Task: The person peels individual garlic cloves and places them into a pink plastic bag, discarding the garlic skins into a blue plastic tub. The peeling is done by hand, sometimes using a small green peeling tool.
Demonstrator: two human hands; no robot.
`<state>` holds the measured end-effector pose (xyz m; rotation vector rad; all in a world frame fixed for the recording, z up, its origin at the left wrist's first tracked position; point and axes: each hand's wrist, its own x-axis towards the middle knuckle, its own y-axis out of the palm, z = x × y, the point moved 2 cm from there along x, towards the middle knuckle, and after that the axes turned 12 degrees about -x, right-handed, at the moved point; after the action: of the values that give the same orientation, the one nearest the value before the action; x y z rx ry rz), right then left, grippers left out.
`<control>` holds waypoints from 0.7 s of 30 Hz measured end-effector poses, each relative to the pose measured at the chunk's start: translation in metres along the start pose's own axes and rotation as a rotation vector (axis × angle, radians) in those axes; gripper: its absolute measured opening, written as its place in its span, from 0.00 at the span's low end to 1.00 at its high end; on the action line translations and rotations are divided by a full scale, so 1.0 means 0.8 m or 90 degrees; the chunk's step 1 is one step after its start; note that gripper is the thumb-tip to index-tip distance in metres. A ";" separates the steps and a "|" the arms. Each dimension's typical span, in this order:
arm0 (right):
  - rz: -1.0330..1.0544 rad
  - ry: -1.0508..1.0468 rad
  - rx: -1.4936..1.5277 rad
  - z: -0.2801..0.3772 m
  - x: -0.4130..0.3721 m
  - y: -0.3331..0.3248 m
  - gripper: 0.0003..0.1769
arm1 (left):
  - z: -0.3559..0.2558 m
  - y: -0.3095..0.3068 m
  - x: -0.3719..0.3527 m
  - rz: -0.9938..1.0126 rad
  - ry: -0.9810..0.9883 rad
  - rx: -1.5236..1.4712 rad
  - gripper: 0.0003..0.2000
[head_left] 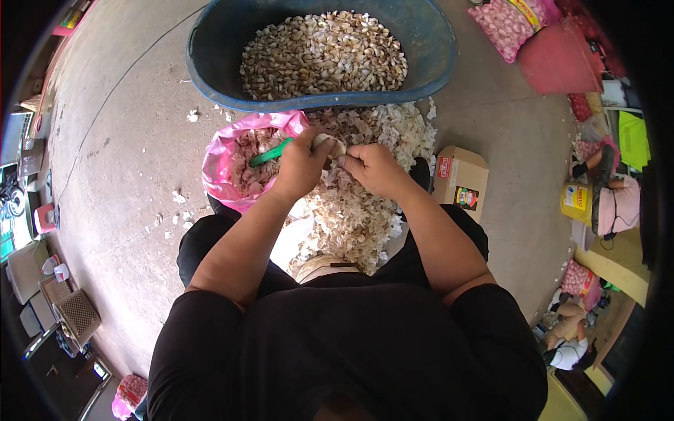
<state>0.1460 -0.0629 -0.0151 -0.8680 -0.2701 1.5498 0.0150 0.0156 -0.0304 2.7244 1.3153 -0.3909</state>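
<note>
My left hand (pixel 300 163) grips a green-handled tool (pixel 270 153) and also touches a garlic bulb (pixel 326 143). My right hand (pixel 375 167) pinches the same bulb from the other side. Both hands hover over a heap of papery garlic skins (pixel 358 203) that lies on the floor between my knees. A pink plastic bag (pixel 232 165) with more skins sits open just left of my left hand. Beyond the hands stands a big blue tub (pixel 428 67) filled with peeled garlic cloves (pixel 323 55).
A small cardboard box (pixel 460 179) sits right of the skin heap. Pink mesh sacks of garlic (pixel 507 24) and a pink basin (pixel 558 59) lie at the far right. Another person (pixel 614 200) sits at the right edge. Baskets and boxes (pixel 67 312) line the left.
</note>
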 end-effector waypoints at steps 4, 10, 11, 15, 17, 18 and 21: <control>-0.042 0.017 0.042 0.004 -0.004 -0.006 0.13 | -0.001 -0.001 0.002 0.067 -0.004 -0.071 0.11; -0.144 -0.070 0.059 -0.008 0.001 0.003 0.14 | -0.009 0.004 -0.003 0.122 0.049 0.048 0.12; -0.134 -0.047 0.063 -0.005 -0.002 -0.002 0.14 | -0.016 0.003 -0.005 0.129 0.045 0.142 0.11; -0.203 -0.034 0.128 -0.003 -0.001 0.004 0.13 | -0.012 0.003 -0.004 0.118 0.007 0.175 0.09; -0.118 0.052 0.144 -0.001 0.000 0.003 0.13 | -0.009 0.008 -0.005 0.071 -0.087 -0.030 0.10; -0.076 0.096 0.151 -0.001 0.000 0.003 0.12 | -0.008 0.009 -0.006 0.048 -0.133 -0.133 0.10; -0.101 0.023 0.127 0.007 -0.001 0.007 0.13 | 0.014 0.012 0.002 0.065 -0.062 -0.032 0.11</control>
<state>0.1379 -0.0632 -0.0143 -0.6996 -0.1511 1.3869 0.0213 0.0091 -0.0417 2.6803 1.1425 -0.4671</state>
